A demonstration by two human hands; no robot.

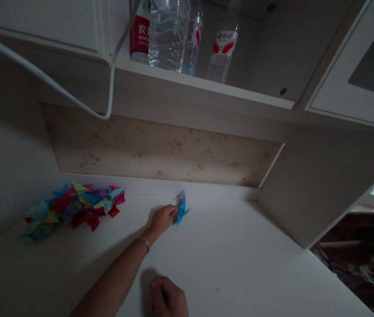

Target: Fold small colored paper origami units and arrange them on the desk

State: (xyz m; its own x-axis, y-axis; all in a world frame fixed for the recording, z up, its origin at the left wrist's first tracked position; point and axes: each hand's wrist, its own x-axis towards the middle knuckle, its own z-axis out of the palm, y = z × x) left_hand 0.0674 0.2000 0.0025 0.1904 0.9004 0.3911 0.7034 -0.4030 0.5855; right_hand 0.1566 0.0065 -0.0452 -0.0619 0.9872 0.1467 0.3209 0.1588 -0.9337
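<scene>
My left hand (163, 219), with a bracelet on its wrist, reaches over the white tabletop (240, 246). Its fingertips are closed on the edge of a bright blue folded-paper pinwheel (181, 214). Just behind that, against the back ledge, is a small lavender folded paper piece (181, 196). Low in the view my right hand (169, 297) is curled into a loose fist close above the table, and nothing shows in it. To the left lies a heap of colourful folded paper pieces (89, 199), in red, blue, green, yellow and purple.
Above hangs an open shelf (207, 86) with several clear plastic bottles (220, 53) and a red-labelled bottle (140, 37). A white cable (58, 88) loops down before it. Side panels close in the table at left and right (319, 176). Floral wallpaper (160, 149) covers the back.
</scene>
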